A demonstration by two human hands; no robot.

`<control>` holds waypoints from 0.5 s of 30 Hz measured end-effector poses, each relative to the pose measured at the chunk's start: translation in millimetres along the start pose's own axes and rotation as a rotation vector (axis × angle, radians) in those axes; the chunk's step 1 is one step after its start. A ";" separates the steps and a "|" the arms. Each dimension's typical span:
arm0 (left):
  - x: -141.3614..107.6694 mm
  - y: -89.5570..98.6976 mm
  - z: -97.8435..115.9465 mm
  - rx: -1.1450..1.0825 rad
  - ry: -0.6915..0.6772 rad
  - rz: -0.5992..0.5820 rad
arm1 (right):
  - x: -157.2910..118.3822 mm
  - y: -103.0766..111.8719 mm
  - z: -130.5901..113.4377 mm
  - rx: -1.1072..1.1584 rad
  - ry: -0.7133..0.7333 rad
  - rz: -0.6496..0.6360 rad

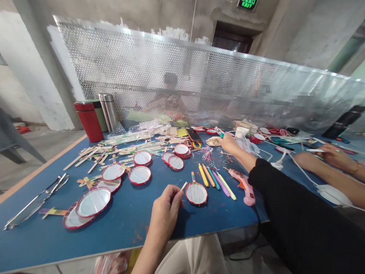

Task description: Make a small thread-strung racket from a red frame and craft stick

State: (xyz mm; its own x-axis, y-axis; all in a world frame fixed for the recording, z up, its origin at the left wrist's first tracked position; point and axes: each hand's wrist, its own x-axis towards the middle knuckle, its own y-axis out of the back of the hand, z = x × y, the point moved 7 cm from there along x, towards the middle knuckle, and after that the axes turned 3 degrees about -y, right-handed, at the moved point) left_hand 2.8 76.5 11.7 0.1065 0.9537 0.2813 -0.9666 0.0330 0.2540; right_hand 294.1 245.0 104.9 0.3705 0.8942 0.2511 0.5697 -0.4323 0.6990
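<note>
- Left hand (165, 208): grip pinching stick (183, 186); probably light, stiff; best held mid-length.
- Right hand (229, 144): beside wad (213, 141); grip unclear.
- Disc (196, 194): on table (122, 231), near left hand; probably fragile; lift by handle (193, 177).

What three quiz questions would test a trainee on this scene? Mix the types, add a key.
1. Multiple choice: what lies just to the right of the row of coloured pens?
a) eyeglasses
b) pink glue gun
c) phone

2. True or false: the left hand pinches a small, light-coloured stick.

3. Fill in: the bottle standing nearest the camera, in front of the green one and the silver one, is ____.

Key: 1 b; 2 true; 3 red.
</note>
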 end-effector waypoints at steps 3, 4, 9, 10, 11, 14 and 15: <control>-0.3 -1.0 -0.3 -0.018 0.008 -0.003 | -26.7 26.9 -4.8 0.166 -0.050 0.037; -0.4 -1.1 0.2 -0.025 0.008 -0.003 | -40.7 35.2 -7.8 0.239 -0.049 0.051; -0.1 -1.8 0.2 -0.022 0.016 -0.005 | -143.5 80.6 -40.0 0.602 0.030 0.152; 0.0 -2.5 -0.9 -0.015 0.022 -0.011 | -167.8 90.5 -44.5 0.856 0.060 0.182; 0.1 -2.7 -2.2 -0.005 0.028 -0.011 | -191.4 96.2 -46.4 1.045 0.075 0.173; 0.4 -3.0 -5.7 0.018 0.041 0.000 | -258.1 102.3 -23.6 1.225 0.108 0.183; 0.6 -3.1 -6.5 0.023 0.044 0.004 | -278.0 98.2 -8.2 1.174 0.129 0.155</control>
State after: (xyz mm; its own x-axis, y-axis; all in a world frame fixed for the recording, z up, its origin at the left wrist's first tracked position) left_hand 4.3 78.9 5.1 0.0920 0.9661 0.2410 -0.9614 0.0232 0.2741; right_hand 241.0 -45.1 109.2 0.4567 0.7990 0.3911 0.8732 -0.3187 -0.3686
